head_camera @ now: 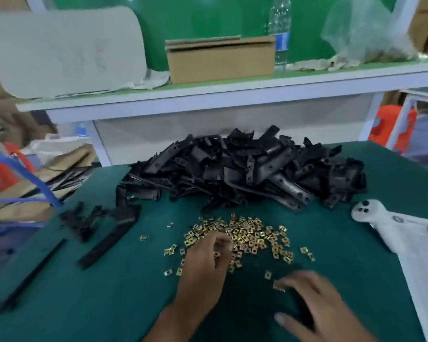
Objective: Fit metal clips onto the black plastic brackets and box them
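Note:
A big heap of black plastic brackets [245, 169] lies at the far side of the green table [109, 292]. In front of it is a scatter of small gold metal clips [252, 236]. My left hand [203, 265] reaches into the near edge of the clips with curled fingers and pinches a clip. My right hand [314, 302] is blurred at the lower right; it grips a dark bracket [300, 308] between thumb and fingers, with a clip [279, 286] at its fingertips. A brown cardboard box [220, 60] stands on the shelf behind.
A few separate black brackets [104, 225] and a long black strip [30, 275] lie at the left. A white handheld device [363, 211] rests on white sheeting [418, 255] at the right. The shelf holds a water bottle [279, 33] and a plastic bag [363, 30].

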{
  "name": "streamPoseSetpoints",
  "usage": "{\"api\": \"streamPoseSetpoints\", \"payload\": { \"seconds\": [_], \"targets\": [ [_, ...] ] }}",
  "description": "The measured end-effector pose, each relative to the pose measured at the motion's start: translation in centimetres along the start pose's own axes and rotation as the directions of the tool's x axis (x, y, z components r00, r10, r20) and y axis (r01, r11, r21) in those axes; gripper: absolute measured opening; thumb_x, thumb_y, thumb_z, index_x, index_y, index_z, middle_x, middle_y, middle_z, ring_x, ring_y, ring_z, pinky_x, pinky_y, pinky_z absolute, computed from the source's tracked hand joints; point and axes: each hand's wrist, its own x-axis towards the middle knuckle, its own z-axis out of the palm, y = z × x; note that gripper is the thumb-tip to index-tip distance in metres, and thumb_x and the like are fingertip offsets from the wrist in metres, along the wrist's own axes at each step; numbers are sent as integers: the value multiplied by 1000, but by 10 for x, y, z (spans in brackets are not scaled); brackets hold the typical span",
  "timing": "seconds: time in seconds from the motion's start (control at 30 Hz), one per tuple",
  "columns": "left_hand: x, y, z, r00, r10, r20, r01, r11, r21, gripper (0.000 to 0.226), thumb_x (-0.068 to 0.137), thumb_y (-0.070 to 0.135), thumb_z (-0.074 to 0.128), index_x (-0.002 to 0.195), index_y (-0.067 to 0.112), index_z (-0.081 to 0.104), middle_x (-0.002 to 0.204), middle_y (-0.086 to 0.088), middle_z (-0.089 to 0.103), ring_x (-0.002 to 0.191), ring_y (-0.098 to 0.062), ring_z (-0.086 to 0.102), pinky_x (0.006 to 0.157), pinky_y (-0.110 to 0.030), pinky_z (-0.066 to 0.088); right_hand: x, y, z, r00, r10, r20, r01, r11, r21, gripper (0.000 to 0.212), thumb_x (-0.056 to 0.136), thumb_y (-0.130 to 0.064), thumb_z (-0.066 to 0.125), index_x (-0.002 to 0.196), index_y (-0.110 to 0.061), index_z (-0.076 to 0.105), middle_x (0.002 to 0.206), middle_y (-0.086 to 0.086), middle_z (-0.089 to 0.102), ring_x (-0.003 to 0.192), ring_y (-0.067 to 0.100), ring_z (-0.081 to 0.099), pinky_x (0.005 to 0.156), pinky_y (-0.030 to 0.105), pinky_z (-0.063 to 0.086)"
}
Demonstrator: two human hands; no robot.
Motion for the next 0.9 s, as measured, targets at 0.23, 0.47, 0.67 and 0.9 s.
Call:
{"api": "streamPoseSetpoints", "payload": {
  "seconds": [0.23,0.47,0.67,0.9],
  "targets": [
    [96,-11,1,991,-14,-136,43,975,217,36,96,45,59,127,32,48,125,12,47,121,-10,41,102,-30,40,93,-24,61,977,11,211,14,993,-116,76,77,-94,18,146,-64,7,156,-19,11,144,19,12,118,48,14],
    [185,-18,-10,970,-150,-194,214,902,376,54,93,41,69,141,30,46,146,-4,36,133,-29,33,111,-41,38,99,-24,58,987,-155,-53,143,974,-175,21,71,-63,71,81,-45,69,88,-16,64,65,11,65,57,25,56],
    [190,-50,-32,926,-275,-260,333,918,216,11,100,15,60,110,13,57,104,-11,65,82,-23,62,72,-41,57,108,-20,56,991,-126,-32,124,990,-65,38,46,-29,103,65,-34,70,71,-10,66,53,9,64,47,18,50],
    [131,-41,-61,837,-532,-128,370,722,-585,49,93,-4,66,128,20,42,107,-11,65,96,-26,68,83,-40,59,102,-13,55,988,-93,122,85,994,75,49,100,-62,40,145,-44,40,147,-11,32,133,9,40,112,24,29]
  ]
}}
